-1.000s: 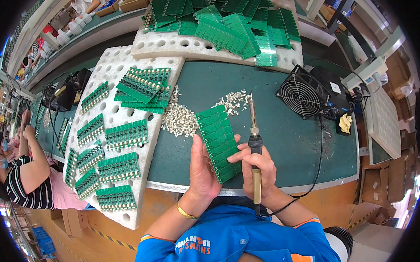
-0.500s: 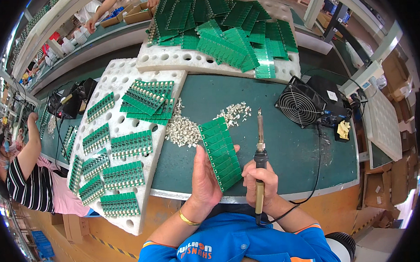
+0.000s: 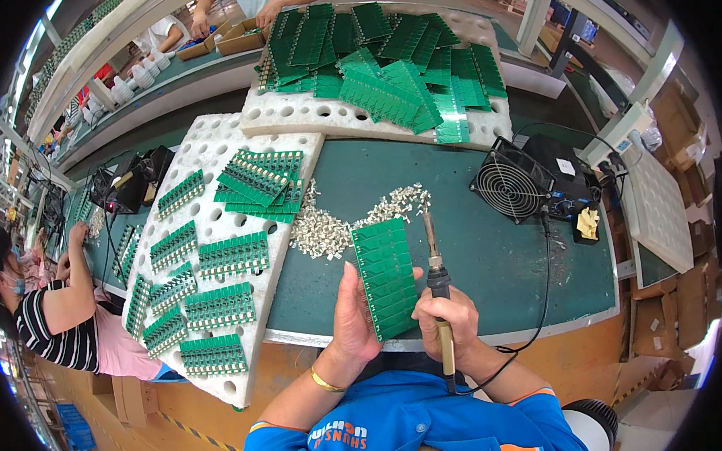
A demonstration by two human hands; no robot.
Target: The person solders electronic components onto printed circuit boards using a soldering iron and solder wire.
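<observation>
A green circuit board panel [image 3: 386, 279], scored into several strips, stands tilted in my left hand [image 3: 354, 318]. The thumb is at its left edge, and fingertips show past its right edge from behind. My right hand [image 3: 450, 322] is closed round the handle of a soldering iron [image 3: 437, 278], whose tip points away from me. The knuckles of this hand are close beside the board's lower right edge; I cannot tell if they touch it. Just beyond the board lies a heap of small whitish parts [image 3: 321, 231], spreading right towards the iron's tip.
A white foam board [image 3: 256, 307] at left carries several boards with parts fitted [image 3: 219, 306]. Another foam board [image 3: 292, 114] at the back bears piled green panels [image 3: 399, 87]. At right stand a black fan [image 3: 511, 183] and a yellow sponge [image 3: 588, 224]. A co-worker [image 3: 75, 310] sits at left.
The circuit board panel has turned more upright, and the soldering iron has tilted and shifted slightly left, its tip lower. My grips stay the same. The co-worker's arm at left has lowered.
</observation>
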